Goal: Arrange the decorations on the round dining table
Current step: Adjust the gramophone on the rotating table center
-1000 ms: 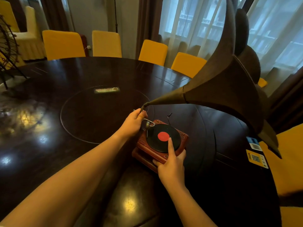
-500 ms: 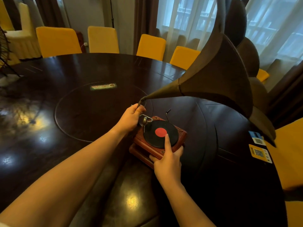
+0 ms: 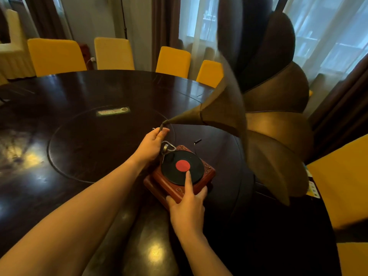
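Note:
A decorative gramophone stands on the dark round table (image 3: 83, 196). Its reddish-brown wooden base (image 3: 207, 176) carries a black record (image 3: 179, 172) with a red label. A big bronze petal-shaped horn (image 3: 268, 124) flares up to the right, blurred at its upper edge. My left hand (image 3: 150, 146) grips the thin neck of the horn at the base's far left corner. My right hand (image 3: 187, 208) holds the near corner of the base, with the index finger lying on the record.
An inset turntable ring (image 3: 51, 144) marks the table's middle, with a small rectangular panel (image 3: 113, 111) at its far side. Yellow-covered chairs (image 3: 53, 56) line the far rim; another (image 3: 342, 182) is close on the right. Cards (image 3: 313, 189) lie at the right edge.
The gramophone has been turned between my hands, so the horn now swings round and shows more of its open petals. Both hands keep their hold.

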The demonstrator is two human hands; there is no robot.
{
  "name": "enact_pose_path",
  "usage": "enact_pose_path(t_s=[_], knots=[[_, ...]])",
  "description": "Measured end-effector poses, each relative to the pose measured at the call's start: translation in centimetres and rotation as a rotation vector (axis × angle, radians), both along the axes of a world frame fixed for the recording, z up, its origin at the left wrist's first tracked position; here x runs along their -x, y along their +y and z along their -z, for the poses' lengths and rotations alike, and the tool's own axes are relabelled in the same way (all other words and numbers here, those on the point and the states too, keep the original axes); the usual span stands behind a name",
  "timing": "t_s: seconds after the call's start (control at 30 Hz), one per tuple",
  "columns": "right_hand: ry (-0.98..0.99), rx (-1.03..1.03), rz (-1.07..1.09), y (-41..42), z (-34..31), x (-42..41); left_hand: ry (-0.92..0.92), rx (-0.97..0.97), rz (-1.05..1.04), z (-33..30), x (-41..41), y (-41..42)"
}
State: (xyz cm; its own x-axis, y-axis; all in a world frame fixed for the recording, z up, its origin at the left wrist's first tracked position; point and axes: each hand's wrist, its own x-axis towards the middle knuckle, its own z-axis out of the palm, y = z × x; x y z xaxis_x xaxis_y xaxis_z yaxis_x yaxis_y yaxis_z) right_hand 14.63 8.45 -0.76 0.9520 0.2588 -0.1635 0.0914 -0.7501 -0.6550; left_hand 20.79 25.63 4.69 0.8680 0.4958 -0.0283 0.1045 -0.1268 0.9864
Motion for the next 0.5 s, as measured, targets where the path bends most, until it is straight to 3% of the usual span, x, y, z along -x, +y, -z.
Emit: enact_pose_path(t_s=[0.33,0.5], knots=[[0.051,-0.157,-0.105,-0.1,0.3,0.6,0.046,0.115,-0.075,-0.4,0.1,-1.3],[0.093,-0.066,-0.194,-1.7,0.0,-0.2,0.124,-0.158,0.012,0.8,1.7,-2.4]])
